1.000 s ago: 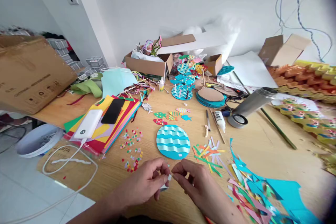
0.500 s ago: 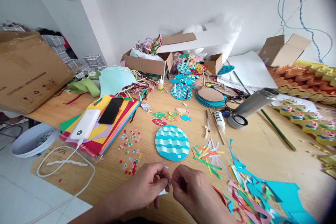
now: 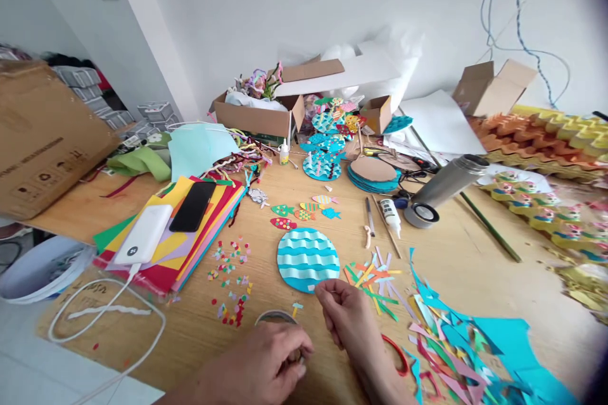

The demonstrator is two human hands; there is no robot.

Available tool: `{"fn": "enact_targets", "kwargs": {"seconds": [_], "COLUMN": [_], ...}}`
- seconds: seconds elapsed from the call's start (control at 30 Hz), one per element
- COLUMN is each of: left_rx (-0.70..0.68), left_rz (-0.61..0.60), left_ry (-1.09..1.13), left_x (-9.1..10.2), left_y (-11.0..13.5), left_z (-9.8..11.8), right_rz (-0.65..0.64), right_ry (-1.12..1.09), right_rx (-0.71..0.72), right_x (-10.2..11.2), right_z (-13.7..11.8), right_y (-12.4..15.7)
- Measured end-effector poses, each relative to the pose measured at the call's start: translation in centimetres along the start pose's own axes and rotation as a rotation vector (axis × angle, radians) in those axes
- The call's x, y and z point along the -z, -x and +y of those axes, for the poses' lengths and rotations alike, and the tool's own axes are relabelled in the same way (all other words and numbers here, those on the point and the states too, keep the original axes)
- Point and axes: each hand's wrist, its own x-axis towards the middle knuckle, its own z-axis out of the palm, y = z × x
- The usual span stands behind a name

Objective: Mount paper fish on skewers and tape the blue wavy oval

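A round blue disc (image 3: 308,273) with wavy pale-blue paper strips lies in front of me. My right hand (image 3: 349,313) is over its lower edge, thumb and forefinger pinched together. At those fingertips shows a small white square (image 3: 311,288). My left hand (image 3: 268,357) is nearer to me, fingers curled around what looks like a roll of tape (image 3: 275,314); the hand covers most of it. Beyond the disc lie several paper fish (image 3: 284,223). A small yellow-and-blue paper piece (image 3: 297,308) lies between disc and left hand.
Paper dots (image 3: 232,278) are scattered left of the disc, thin paper strips (image 3: 373,278) right. Red-handled scissors (image 3: 396,354) and blue scraps (image 3: 503,335) lie at lower right. A glue bottle (image 3: 390,215) and steel flask (image 3: 449,183) stand farther off; coloured sheets (image 3: 190,259) carry a phone (image 3: 192,205).
My hands were together below the disc and have parted. The right moved up to the disc's lower edge; the left moved down and left, and the round rim beside it now shows.
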Motion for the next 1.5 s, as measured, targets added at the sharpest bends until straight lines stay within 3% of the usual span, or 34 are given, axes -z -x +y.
{"fn": "enact_targets", "kwargs": {"seconds": [0.1,0.23,0.33,0.47,0.63,0.9,1.5], "left_rx": [0.020,-0.033,-0.034,-0.001,-0.059,-0.098,-0.174], "left_rz": [-0.096,-0.064,0.069,0.338,0.442,0.491,0.540], "left_ry": [-0.017,-0.001,-0.078,-0.291,-0.396,-0.459,-0.514], "left_x": [0.2,0.0,-0.9,-2.1,-2.5,-2.9,-3.2], "left_y": [0.0,-0.3,-1.0,-2.3,-3.7,-4.2,-3.9], "left_z": [0.1,-0.3,-1.5,-3.7,-4.9,-5.7,-6.4], "right_rz": [0.033,0.096,0.146,0.179,0.168,0.169,0.222], "right_ry": [-0.007,-0.026,-0.052,-0.060,-0.020,0.000,0.069], "right_rx": [-0.025,-0.007,-0.010,-0.020,-0.006,-0.059,-0.035], "right_x": [-1.2,-2.5,-3.2,-3.7,-3.9,-4.1,-4.2], "right_z": [0.7,1.4,1.8,2.1,2.1,2.3,2.5], "right_y": [-0.6,-0.8,-1.0,-1.1,-1.2,-1.3,-1.7]}}
